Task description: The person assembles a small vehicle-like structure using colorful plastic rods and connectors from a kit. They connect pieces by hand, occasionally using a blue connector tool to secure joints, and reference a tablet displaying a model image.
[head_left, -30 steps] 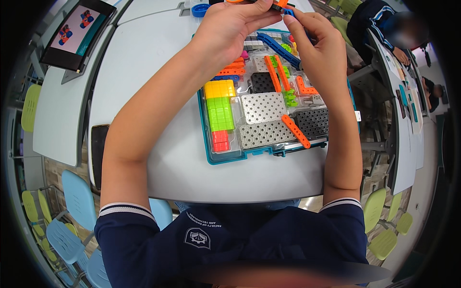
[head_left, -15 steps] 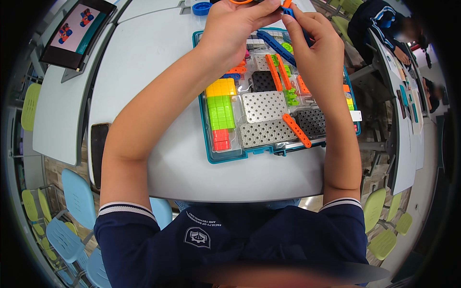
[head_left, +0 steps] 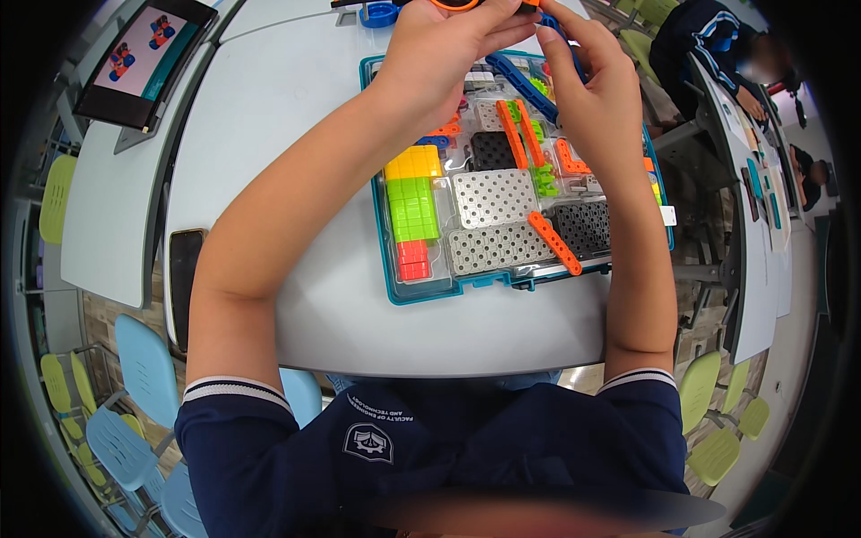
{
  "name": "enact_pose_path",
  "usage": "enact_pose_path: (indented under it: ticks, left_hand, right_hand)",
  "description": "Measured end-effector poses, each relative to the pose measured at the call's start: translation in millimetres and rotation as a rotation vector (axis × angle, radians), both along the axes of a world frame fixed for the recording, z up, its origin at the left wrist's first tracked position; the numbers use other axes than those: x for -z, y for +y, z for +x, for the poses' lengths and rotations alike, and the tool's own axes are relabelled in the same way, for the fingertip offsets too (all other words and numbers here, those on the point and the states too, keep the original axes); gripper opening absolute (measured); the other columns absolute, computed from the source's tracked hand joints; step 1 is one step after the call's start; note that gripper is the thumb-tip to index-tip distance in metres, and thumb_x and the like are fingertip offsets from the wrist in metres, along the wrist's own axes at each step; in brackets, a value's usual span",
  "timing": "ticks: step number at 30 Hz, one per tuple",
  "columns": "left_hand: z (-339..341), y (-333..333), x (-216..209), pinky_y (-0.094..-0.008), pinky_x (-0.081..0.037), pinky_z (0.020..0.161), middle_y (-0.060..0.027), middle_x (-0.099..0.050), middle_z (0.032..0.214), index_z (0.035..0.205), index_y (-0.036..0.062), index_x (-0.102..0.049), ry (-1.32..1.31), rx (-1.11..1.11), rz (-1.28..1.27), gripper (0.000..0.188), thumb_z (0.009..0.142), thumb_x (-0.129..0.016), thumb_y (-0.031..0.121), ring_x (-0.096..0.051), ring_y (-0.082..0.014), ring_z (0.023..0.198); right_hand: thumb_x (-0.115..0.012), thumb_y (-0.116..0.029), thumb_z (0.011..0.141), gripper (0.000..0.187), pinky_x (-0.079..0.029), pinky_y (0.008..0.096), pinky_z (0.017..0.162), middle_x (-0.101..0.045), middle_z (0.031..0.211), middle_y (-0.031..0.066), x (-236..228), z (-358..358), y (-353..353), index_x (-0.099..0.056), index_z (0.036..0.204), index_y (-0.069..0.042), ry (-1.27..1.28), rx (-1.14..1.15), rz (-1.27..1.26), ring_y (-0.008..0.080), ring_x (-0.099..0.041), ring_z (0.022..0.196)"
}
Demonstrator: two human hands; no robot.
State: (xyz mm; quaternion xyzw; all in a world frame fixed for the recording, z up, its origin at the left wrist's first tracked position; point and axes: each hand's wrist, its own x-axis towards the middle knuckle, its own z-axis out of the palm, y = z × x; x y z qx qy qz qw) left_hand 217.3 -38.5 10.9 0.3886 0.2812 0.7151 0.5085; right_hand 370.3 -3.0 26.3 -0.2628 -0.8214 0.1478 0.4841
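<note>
The left hand (head_left: 439,49), at twelve o'clock in the whole view, had its grip closed around an orange-and-black plastic assembly (head_left: 457,8), whose curved orange edge showed while the rest ran out past the upper rim. The right hand (head_left: 599,72), at one o'clock, had thumb and forefinger nearly together, apparently pinching a slim blue plastic piece (head_left: 550,21); its far end was hidden. The fingertips of both hands were just beside each other, so the step in hand looked like joining or adjusting small parts. The next move seemed to call for a steady left hold and fine pressure from the right fingertips.

Below the hands, the clear-topped parts case with a teal rim (head_left: 382,242) lay on the white worktop (head_left: 430,336). By the case's own clock, a dark-blue channel beam (head_left: 522,87) lay at twelve, a loose orange perforated strip (head_left: 554,243) at five, and bright-green plastic blocks (head_left: 413,208) towards nine. Farther out in the whole view, a black phone-like slab (head_left: 185,287) lay at nine, a tilted display screen (head_left: 134,67) stood at ten, and a co-worker in dark sleeves (head_left: 695,54) leaned at two.
</note>
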Motion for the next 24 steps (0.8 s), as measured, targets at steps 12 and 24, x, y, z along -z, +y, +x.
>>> enact_pose_path:
  ticks: [12,24]
  left_hand:
    - [2.4,-5.3,-7.0,-0.0344,-0.054,0.105,-0.0152,-0.069,0.122,0.125,-0.0062,-0.062,0.013,0.027,-0.073,0.028,0.105,-0.06,0.013,-0.068,-0.0221,0.115]
    - [5.8,-6.5,-4.9,-0.0328,-0.055,0.104,-0.0147,-0.07,0.121,0.123,-0.0062,-0.063,-0.046,0.02,-0.062,0.026,0.105,-0.06,0.013,-0.068,-0.0211,0.114]
  right_hand:
    - [-0.063,-0.005,0.098,0.028,-0.041,0.0296,0.061,-0.06,0.082,0.0103,-0.8,2.4,-4.0,-0.069,0.124,0.004,-0.026,0.021,-0.051,0.0145,-0.053,0.067]
    - [-0.064,-0.006,0.099,0.027,-0.041,0.0271,0.061,-0.062,0.085,0.0069,2.7,2.4,-2.7,-0.069,0.123,0.004,0.067,-0.032,-0.222,0.0109,-0.053,0.069]
